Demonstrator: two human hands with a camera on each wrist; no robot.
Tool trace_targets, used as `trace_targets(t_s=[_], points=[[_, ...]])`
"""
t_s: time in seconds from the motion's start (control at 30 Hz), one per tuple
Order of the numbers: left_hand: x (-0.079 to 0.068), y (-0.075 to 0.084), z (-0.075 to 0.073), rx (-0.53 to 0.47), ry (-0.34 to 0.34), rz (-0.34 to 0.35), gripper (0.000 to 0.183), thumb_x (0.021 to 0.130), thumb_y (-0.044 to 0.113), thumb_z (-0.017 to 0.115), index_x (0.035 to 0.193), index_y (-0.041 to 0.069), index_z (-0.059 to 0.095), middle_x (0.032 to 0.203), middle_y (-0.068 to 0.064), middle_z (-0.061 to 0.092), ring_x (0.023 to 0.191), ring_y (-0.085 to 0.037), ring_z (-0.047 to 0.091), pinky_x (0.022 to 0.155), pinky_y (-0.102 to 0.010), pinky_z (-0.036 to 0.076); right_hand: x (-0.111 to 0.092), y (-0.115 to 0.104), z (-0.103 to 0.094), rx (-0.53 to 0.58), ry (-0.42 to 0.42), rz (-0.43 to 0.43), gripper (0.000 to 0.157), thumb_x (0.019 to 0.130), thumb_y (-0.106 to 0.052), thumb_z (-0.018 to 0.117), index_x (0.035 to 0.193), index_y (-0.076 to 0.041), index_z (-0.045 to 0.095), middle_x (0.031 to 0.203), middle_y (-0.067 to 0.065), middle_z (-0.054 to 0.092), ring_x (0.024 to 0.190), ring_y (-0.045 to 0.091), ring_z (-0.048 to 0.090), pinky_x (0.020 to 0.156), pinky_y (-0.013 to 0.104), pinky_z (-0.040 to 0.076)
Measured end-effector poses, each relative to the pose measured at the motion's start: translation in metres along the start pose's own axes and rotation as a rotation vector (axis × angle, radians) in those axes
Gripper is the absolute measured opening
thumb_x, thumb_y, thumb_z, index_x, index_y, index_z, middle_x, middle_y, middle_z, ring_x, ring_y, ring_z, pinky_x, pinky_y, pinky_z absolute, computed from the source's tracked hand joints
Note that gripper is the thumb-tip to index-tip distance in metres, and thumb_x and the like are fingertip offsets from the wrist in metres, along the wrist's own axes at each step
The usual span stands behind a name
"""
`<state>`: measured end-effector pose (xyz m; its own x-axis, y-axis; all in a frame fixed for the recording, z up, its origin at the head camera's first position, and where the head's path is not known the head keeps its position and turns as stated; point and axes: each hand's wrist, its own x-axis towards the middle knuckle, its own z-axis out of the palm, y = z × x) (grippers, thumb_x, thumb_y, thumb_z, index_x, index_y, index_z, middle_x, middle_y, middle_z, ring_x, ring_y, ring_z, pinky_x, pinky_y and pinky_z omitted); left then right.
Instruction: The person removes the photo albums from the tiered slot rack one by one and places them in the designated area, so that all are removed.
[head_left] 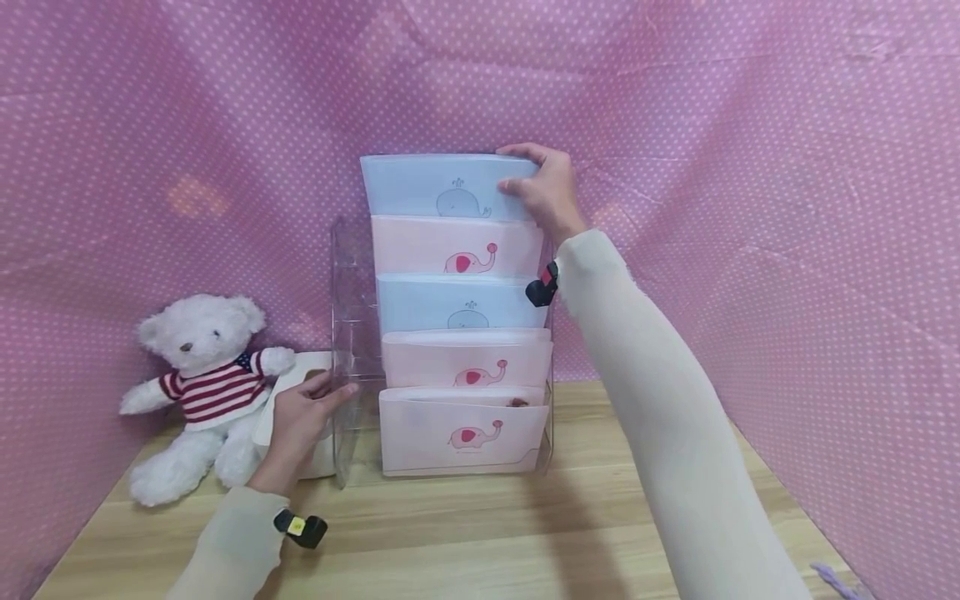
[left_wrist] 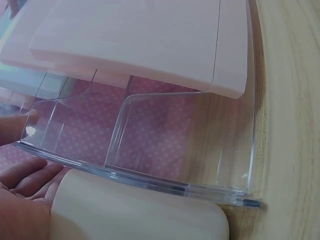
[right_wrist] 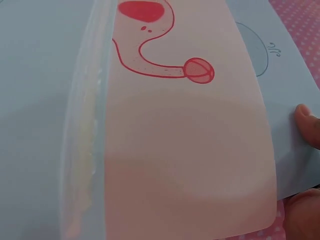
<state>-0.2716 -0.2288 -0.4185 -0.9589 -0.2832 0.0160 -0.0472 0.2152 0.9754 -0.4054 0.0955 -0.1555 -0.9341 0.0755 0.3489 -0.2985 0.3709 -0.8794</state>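
A clear plastic tiered rack (head_left: 347,342) stands upright on the table, holding several pale blue and pink folders printed with whales and elephants. My left hand (head_left: 300,417) grips the rack's left side wall low down; in the left wrist view the thumb (left_wrist: 15,126) lies inside the wall and the fingers outside. High on the right, my right hand (head_left: 553,190) pinches the upper right corner of the top blue whale folder (head_left: 405,187), thumb in front. That folder sits in the top tier, above a pink elephant folder (head_left: 412,246). The lowest pink folder (head_left: 416,437) has something small and brown at its opening.
A white teddy bear (head_left: 202,350) in a striped sweater sits left of the rack. Behind my left hand is a cream rounded object (head_left: 318,467), close against the rack's wall. Pink dotted cloth (head_left: 750,167) surrounds the wooden table (head_left: 420,533). Purple string (head_left: 832,577) lies at the front right.
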Motion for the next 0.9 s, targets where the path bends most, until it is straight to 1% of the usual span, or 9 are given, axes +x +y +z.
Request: trace_targets(t_s=[0.03,0.2,0.33,0.4,0.5,0.57,0.63,0.8,0.9], points=[[0.000,0.000,0.000,-0.002,0.004,0.000,0.059,0.089,0.025,0.079,0.141,0.007,0.059,0.142,-0.013,0.062,0.126,-0.013,0.060,0.079,-0.001,0.045,0.000,0.000,0.000,0.018,0.006,-0.007,0.044,0.087,-0.001,0.075,0.123,-0.026,0.072,0.133,0.005,0.068,0.114,0.023,0.069,0.092,0.035,0.060],[0.000,0.000,0.001,-0.011,-0.007,-0.004,0.062,0.089,0.027,0.080,0.142,0.006,0.057,0.144,-0.015,0.060,0.132,-0.024,0.056,0.080,-0.001,0.045,0.002,-0.003,-0.004,0.089,0.059,-0.033,0.043,0.087,0.000,0.076,0.122,-0.025,0.073,0.133,0.005,0.067,0.118,0.024,0.068,0.093,0.038,0.060],[0.000,0.001,0.001,-0.009,-0.019,0.001,0.063,0.089,0.028,0.080,0.143,0.006,0.056,0.146,-0.015,0.058,0.133,-0.025,0.056,0.080,-0.001,0.045,0.004,-0.010,-0.011,0.106,0.089,-0.066,0.043,0.086,0.000,0.077,0.122,-0.024,0.073,0.133,0.006,0.068,0.120,0.024,0.067,0.096,0.039,0.059],[0.001,0.002,0.001,-0.009,-0.016,0.003,0.063,0.089,0.028,0.079,0.143,0.006,0.056,0.145,-0.014,0.059,0.128,-0.018,0.060,0.080,-0.001,0.046,0.005,-0.014,-0.015,0.112,0.100,-0.090,0.043,0.085,0.001,0.077,0.122,-0.022,0.073,0.133,0.006,0.069,0.120,0.023,0.067,0.097,0.038,0.059],[0.001,0.002,0.001,-0.011,-0.016,0.001,0.063,0.089,0.029,0.080,0.143,0.006,0.057,0.144,-0.014,0.060,0.111,0.000,0.065,0.080,-0.001,0.046,0.008,-0.018,-0.022,0.141,0.126,-0.104,0.044,0.084,0.003,0.078,0.120,-0.022,0.074,0.131,0.007,0.070,0.118,0.024,0.067,0.096,0.035,0.059],[0.002,0.002,0.002,-0.023,-0.021,-0.001,0.064,0.088,0.030,0.080,0.143,0.006,0.057,0.144,-0.015,0.061,0.099,0.012,0.061,0.081,-0.002,0.046,0.009,-0.020,-0.028,0.171,0.145,-0.106,0.044,0.083,0.005,0.078,0.118,-0.021,0.075,0.130,0.007,0.070,0.116,0.024,0.068,0.094,0.034,0.059],[0.002,0.001,0.003,-0.025,-0.019,0.003,0.065,0.087,0.031,0.081,0.143,0.006,0.057,0.143,-0.016,0.061,0.091,0.018,0.057,0.080,-0.002,0.046,0.010,-0.021,-0.034,0.201,0.159,-0.102,0.045,0.082,0.006,0.077,0.117,-0.020,0.075,0.129,0.007,0.070,0.114,0.024,0.068,0.092,0.033,0.060],[0.003,0.001,0.005,-0.023,-0.012,0.016,0.064,0.087,0.031,0.082,0.141,0.007,0.059,0.142,-0.015,0.062,0.090,0.019,0.057,0.080,-0.002,0.047,0.011,-0.020,-0.050,0.262,0.181,-0.070,0.044,0.082,0.007,0.077,0.116,-0.021,0.076,0.130,0.007,0.070,0.114,0.024,0.069,0.091,0.034,0.060],[0.004,0.002,0.005,-0.024,-0.018,0.013,0.063,0.087,0.030,0.081,0.141,0.007,0.059,0.143,-0.014,0.062,0.100,0.011,0.062,0.081,-0.002,0.047,0.010,-0.019,-0.059,0.280,0.198,-0.057,0.043,0.082,0.007,0.076,0.116,-0.021,0.076,0.130,0.006,0.070,0.115,0.024,0.069,0.094,0.036,0.060]])
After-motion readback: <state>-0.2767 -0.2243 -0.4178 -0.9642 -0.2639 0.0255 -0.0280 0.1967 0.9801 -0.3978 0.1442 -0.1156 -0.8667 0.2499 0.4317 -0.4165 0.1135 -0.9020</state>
